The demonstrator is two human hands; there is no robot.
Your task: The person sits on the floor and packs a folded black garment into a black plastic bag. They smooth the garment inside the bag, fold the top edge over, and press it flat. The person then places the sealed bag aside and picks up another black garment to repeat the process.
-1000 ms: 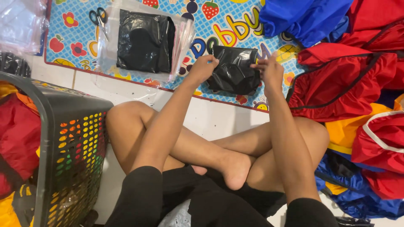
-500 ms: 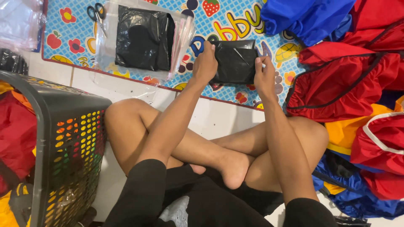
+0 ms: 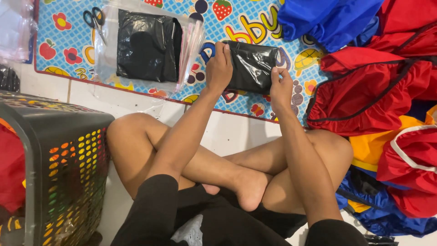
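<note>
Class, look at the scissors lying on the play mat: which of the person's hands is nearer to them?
Left. The left hand presses on the folded black bag, right of the scissors. The right hand grips the bag's far edge, further away.

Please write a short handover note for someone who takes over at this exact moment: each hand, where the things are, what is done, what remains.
Left hand: pressing flat on the left end of the folded black garment on the play mat.
Right hand: gripping its lower right corner.
Done: the garment is folded into a compact rectangle; another black piece already lies inside a clear bag to the left, scissors beside it.
Left: this garment is not bagged; red and blue garments lie piled on the right.
</note>
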